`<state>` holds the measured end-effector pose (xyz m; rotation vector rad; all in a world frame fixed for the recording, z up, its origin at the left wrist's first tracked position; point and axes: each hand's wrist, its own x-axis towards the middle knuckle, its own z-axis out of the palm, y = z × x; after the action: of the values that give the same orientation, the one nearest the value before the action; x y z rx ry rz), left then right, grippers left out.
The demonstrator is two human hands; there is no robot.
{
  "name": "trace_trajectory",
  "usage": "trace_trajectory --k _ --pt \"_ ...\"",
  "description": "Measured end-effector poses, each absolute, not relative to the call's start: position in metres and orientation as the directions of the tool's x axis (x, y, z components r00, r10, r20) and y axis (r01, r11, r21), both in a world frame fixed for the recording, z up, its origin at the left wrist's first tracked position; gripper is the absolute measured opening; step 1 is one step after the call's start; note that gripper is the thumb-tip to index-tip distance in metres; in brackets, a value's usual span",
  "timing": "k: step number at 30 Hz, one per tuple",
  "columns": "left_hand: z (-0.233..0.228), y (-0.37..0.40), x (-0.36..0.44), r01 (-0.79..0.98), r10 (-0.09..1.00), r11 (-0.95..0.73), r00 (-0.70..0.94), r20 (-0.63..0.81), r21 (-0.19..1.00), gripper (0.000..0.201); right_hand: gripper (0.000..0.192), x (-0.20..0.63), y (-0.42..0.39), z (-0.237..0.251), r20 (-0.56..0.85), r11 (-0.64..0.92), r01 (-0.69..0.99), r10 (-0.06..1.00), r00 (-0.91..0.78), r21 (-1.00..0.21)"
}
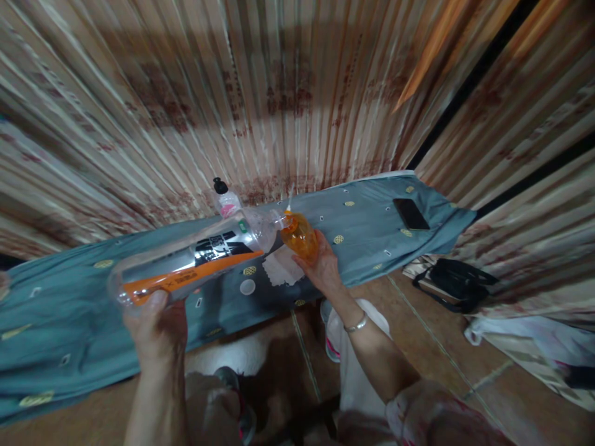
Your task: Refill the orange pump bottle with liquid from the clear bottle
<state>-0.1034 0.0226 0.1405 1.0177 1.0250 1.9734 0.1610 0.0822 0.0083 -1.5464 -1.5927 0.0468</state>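
Note:
My left hand [158, 325] grips the base end of a large clear plastic bottle [186, 263] with an orange and silver label. The bottle lies tilted nearly flat, its neck pointing right. My right hand [320, 263] is wrapped round a small orange bottle [300, 236], whose mouth meets the large bottle's neck. Whether liquid passes between them I cannot tell. A pale irregular patch [282, 266] and a round whitish cap-like disc [248, 287] lie on the cloth below. Behind the large bottle stands a clear bottle with a black top [227, 198].
A blue-green patterned cloth [362, 241] covers the long narrow table. A dark phone [411, 214] lies at its right end. Pleated curtains [288, 105] hang behind. On the tiled floor at right are a black bag [458, 282] and a white plastic bag [539, 337].

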Motion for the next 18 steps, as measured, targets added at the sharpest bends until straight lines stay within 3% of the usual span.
trace_trajectory --k 18 --pt "0.1353 0.0229 -0.1078 -0.193 0.827 -0.458 -0.451 0.336 0.868 0.049 0.083 0.1631 0.0818 0.0082 0.524 0.23 0.774 0.839 0.149 -0.589"
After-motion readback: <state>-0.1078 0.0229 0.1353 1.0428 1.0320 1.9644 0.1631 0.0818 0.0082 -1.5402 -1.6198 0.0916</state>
